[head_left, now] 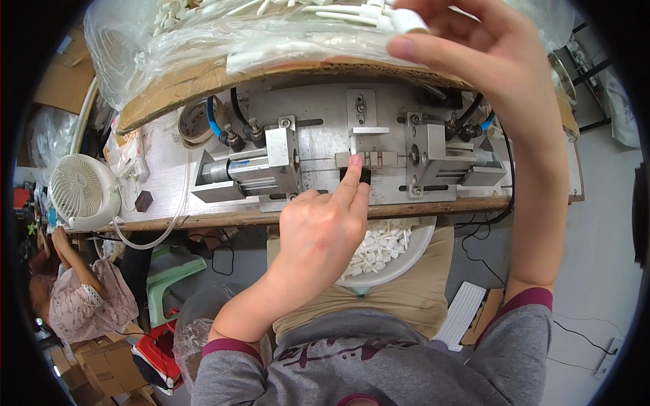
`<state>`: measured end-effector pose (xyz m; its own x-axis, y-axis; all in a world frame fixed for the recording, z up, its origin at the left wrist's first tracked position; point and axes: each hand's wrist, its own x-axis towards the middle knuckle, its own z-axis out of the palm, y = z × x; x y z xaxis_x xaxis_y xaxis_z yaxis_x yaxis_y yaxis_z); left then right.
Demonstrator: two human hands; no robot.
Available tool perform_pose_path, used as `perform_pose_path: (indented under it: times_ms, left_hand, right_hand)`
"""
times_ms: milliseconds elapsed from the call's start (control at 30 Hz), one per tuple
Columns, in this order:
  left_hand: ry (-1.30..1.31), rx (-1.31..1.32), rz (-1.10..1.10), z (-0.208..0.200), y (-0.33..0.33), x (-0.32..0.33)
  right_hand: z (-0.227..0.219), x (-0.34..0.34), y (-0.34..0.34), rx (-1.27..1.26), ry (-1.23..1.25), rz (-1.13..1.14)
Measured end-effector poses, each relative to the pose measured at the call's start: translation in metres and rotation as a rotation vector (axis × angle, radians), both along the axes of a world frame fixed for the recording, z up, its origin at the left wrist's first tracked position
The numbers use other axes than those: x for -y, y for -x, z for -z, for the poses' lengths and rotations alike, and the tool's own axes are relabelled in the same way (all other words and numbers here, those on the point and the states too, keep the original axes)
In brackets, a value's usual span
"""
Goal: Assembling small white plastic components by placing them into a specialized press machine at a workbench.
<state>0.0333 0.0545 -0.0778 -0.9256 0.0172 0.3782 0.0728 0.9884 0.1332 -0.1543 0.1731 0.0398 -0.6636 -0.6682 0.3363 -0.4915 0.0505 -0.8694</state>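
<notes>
My left hand (321,227) reaches over the front of a metal clamping jig. Its index finger is stretched out, the tip resting on the small metal block (386,158) at the jig's middle. Just beyond that fingertip stands a white plastic piece (353,143); its lower end is hidden by the finger. Up at the right, my right hand (491,51) is over the plastic-lined carton, thumb and fingers around a white plastic part with a round end (410,21). Other similar white parts (349,13) lie beside it in the clear plastic bag (291,51).
Air cylinders (254,169) (453,159) flank the jig. A bowl of white pieces (382,254) sits at my lap. On the bench's left are a white fan (84,191) and a tape roll (196,125). Another person (91,291) sits at far left. Hoses and cables hang at the right.
</notes>
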Motion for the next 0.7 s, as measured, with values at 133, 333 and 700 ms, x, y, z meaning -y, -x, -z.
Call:
perform_pose_path:
  times_ms: [133, 333, 700]
  left_hand:
    - [0.009, -0.006, 0.001, -0.003, 0.002, -0.001]
    - [-0.225, 0.078, 0.143, -0.030, 0.005, 0.014]
    - [-0.320, 0.134, -0.129, -0.130, 0.151, 0.073]
  right_hand:
    - [0.014, -0.026, -0.022, -0.061, 0.228, -0.043]
    - [0.069, -0.058, -0.068, -0.319, 0.035, 0.072]
    - [0.121, -0.043, -0.111, -0.667, -0.344, 0.044]
